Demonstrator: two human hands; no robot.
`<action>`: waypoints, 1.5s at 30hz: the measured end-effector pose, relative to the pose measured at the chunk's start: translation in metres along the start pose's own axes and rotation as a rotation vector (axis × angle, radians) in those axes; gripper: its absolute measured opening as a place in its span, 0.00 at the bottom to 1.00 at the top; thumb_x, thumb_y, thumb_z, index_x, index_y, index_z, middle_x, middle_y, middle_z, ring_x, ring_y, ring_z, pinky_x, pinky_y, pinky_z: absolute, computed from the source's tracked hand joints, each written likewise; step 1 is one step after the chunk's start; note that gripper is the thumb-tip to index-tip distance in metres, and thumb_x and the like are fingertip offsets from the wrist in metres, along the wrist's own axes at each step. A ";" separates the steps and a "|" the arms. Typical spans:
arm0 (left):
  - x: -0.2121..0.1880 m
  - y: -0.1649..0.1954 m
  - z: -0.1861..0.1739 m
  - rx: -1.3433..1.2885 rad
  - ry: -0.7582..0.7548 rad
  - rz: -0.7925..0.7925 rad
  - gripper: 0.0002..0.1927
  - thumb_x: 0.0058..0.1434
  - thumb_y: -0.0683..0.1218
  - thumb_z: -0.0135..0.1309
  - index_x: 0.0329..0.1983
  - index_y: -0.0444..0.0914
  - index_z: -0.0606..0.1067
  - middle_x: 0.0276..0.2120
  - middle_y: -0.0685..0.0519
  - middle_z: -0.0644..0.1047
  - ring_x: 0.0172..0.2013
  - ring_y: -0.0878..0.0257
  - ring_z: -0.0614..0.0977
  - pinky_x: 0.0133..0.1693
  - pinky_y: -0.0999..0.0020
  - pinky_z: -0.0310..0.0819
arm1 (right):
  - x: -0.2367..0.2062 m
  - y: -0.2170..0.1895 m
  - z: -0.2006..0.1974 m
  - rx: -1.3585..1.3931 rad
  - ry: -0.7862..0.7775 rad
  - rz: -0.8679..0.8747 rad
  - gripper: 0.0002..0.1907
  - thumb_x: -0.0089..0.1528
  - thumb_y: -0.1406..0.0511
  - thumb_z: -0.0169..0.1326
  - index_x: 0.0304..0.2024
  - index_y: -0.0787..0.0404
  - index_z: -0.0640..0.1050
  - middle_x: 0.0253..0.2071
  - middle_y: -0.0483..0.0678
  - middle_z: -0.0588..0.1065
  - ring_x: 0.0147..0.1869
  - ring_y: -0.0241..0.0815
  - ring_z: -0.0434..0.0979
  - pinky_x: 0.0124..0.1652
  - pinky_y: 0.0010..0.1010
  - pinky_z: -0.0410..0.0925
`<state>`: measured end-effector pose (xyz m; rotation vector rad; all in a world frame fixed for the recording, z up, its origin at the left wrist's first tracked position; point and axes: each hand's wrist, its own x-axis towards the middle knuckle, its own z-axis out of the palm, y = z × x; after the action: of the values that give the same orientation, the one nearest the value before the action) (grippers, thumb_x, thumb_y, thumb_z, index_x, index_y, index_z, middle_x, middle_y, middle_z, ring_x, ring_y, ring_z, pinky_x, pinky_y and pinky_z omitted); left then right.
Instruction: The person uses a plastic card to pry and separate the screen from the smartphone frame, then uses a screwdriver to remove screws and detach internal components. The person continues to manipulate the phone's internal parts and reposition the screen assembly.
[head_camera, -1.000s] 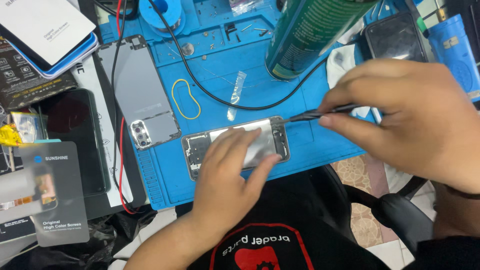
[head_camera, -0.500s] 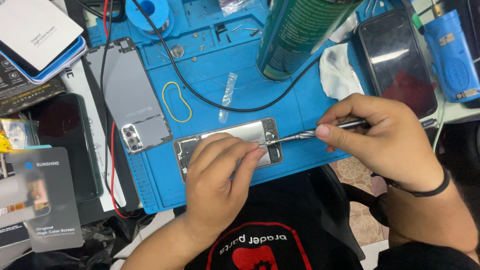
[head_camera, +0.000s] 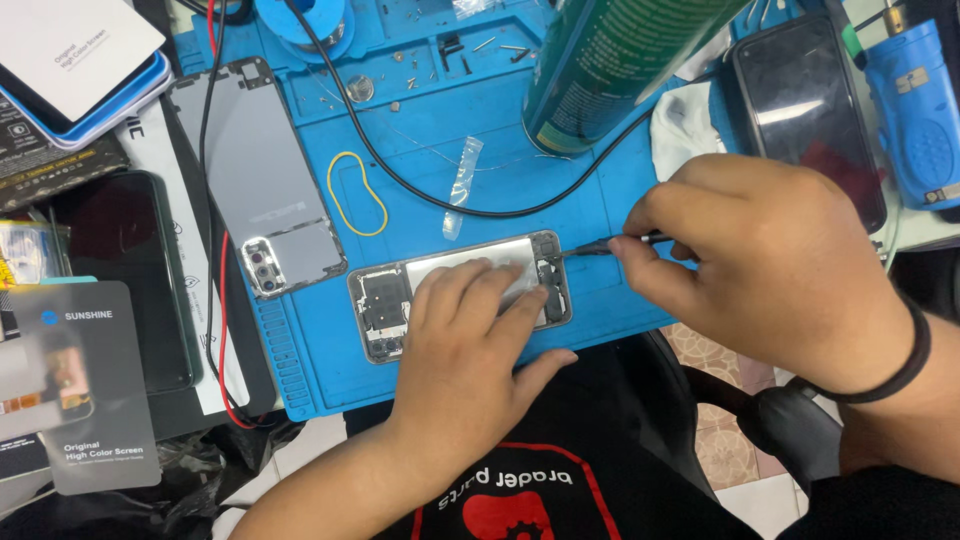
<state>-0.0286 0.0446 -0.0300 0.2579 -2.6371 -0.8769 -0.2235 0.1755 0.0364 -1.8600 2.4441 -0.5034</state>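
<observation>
An opened phone (head_camera: 390, 295) with bare internals lies flat on the blue repair mat (head_camera: 440, 130) near its front edge. My left hand (head_camera: 470, 350) presses down on its middle, fingers spread over the silver battery area. My right hand (head_camera: 770, 270) grips a thin dark tool (head_camera: 590, 247) like a pen, its tip touching the phone's right end. A black band circles my right wrist.
A grey phone back cover (head_camera: 255, 170) and yellow rubber band (head_camera: 358, 190) lie on the mat's left. A green spray can (head_camera: 610, 60) stands behind, with a black cable (head_camera: 440, 200). Another dark phone (head_camera: 805, 105) and blue device (head_camera: 915, 110) sit right. Boxes and a dark phone (head_camera: 120, 270) crowd the left.
My right hand has slid left and down with the tool, bringing its tip onto the phone's right end. The left hand stays pressed on the phone. The view has shifted slightly.
</observation>
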 end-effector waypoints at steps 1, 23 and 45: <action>-0.001 -0.001 -0.001 -0.006 -0.018 0.006 0.29 0.49 0.52 0.70 0.51 0.34 0.78 0.53 0.43 0.73 0.56 0.43 0.71 0.58 0.47 0.64 | 0.003 -0.001 -0.001 -0.010 -0.014 -0.012 0.09 0.55 0.64 0.68 0.31 0.61 0.81 0.23 0.46 0.72 0.24 0.41 0.76 0.23 0.29 0.65; -0.006 -0.008 0.004 -0.036 -0.001 0.026 0.33 0.47 0.54 0.70 0.53 0.33 0.78 0.55 0.43 0.73 0.59 0.46 0.71 0.62 0.47 0.62 | 0.026 -0.021 -0.011 -0.103 -0.101 -0.164 0.10 0.53 0.64 0.65 0.24 0.62 0.76 0.21 0.48 0.68 0.25 0.50 0.72 0.25 0.39 0.66; -0.008 -0.011 0.004 -0.041 -0.041 0.021 0.34 0.49 0.56 0.69 0.55 0.33 0.77 0.58 0.42 0.72 0.61 0.45 0.70 0.64 0.46 0.60 | 0.030 -0.025 -0.014 -0.097 -0.190 -0.127 0.12 0.53 0.64 0.64 0.23 0.63 0.74 0.20 0.49 0.67 0.24 0.51 0.72 0.24 0.40 0.66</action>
<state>-0.0224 0.0405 -0.0414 0.2032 -2.6513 -0.9372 -0.2121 0.1445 0.0611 -2.0061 2.2774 -0.2029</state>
